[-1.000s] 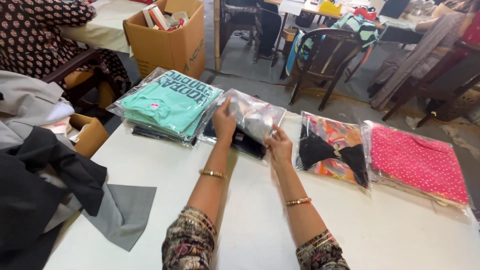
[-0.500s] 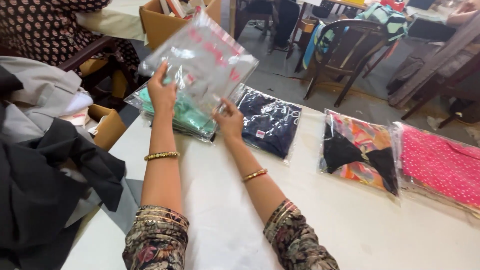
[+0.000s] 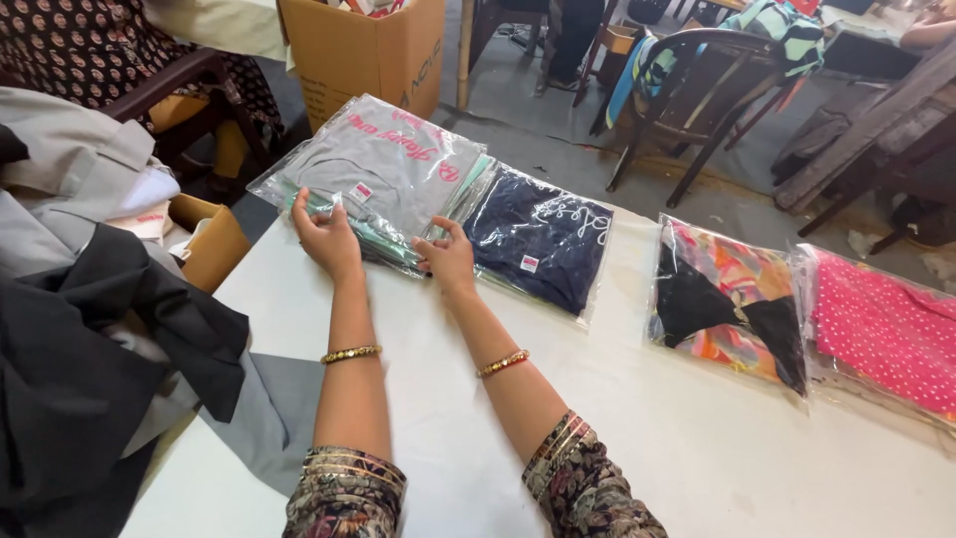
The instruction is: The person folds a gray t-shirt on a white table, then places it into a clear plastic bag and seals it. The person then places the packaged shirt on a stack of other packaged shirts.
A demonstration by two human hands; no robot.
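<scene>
Left hand [image 3: 329,239] rests on the near edge of a stack of bagged garments [image 3: 383,179] at the far left corner of the table [image 3: 637,438], fingers curled lightly against the plastic. Right hand [image 3: 448,257] touches the stack's near right corner, fingers narrow and slightly spread. A grey bagged shirt tops the stack. A navy bag [image 3: 538,239] lies just beside it; grey and black cloth [image 3: 90,349] hangs off the table's left edge.

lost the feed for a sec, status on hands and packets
Left hand and right hand open, resting on grey shirt packet atop stack. Navy packet alongside.
</scene>
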